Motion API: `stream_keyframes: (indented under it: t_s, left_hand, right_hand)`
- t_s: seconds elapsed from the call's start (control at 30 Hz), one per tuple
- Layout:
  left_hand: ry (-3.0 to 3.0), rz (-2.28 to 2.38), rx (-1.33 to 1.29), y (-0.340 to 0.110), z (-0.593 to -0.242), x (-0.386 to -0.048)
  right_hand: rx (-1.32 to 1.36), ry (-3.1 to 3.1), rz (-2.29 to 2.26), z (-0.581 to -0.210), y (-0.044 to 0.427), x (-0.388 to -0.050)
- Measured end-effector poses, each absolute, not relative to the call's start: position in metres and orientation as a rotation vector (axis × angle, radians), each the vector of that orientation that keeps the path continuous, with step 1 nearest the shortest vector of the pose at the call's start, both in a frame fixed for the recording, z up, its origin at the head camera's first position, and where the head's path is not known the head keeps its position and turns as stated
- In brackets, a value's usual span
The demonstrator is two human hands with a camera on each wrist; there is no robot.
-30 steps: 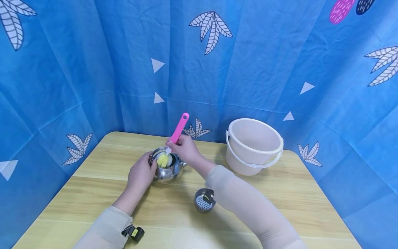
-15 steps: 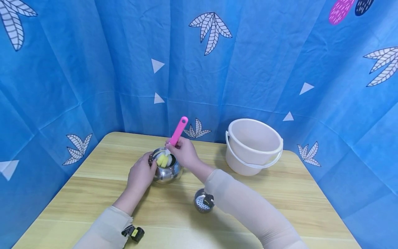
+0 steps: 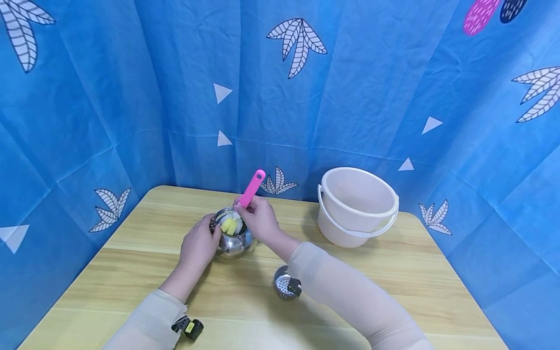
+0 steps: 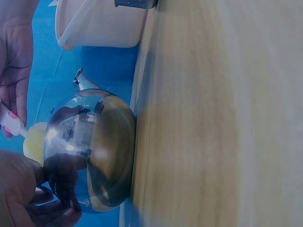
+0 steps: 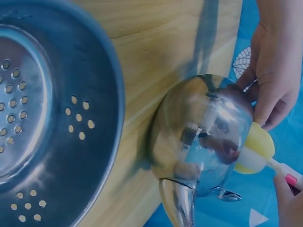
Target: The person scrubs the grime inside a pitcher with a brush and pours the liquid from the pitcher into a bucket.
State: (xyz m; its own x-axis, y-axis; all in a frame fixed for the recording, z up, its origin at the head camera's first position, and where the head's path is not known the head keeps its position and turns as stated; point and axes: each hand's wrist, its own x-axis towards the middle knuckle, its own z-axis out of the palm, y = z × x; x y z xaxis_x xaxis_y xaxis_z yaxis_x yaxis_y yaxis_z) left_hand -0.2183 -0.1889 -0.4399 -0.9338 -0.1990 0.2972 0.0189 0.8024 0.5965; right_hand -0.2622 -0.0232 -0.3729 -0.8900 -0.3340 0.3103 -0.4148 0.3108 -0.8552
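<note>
A shiny steel teapot [image 3: 234,247] stands upright on the table, its spout [image 5: 177,203] visible in the right wrist view. My left hand [image 3: 199,240] grips the teapot's left side by the rim, thumb in front. My right hand [image 3: 262,221] pinches a sponge brush [image 3: 252,188] low on its pink handle, near the white neck. The brush's yellow and white sponge head [image 3: 229,225] sits in the teapot's mouth, and its lower end is hidden inside. In the left wrist view the sponge [image 4: 34,144] bulges out above the rim.
A steel strainer [image 3: 278,290] with a perforated bottom lies on the table below my right forearm, partly covered by the wrist camera. At the back right stands a white bucket [image 3: 345,236] with its handle down. A blue curtain [image 3: 280,107] hangs behind the wooden table [image 3: 245,301].
My right hand and the brush handle have sunk slightly lower towards the teapot. The left hand keeps its hold, and the teapot stays in place.
</note>
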Motion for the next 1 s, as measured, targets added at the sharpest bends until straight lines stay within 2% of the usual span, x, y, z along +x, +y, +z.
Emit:
stream_keyframes:
  t_s: [1.0]
  left_hand:
    - [-2.636, -0.879, 0.135, -0.188, -0.439, -0.217]
  right_hand:
    - [0.79, -2.511, 1.453, -0.377, -0.028, -0.252]
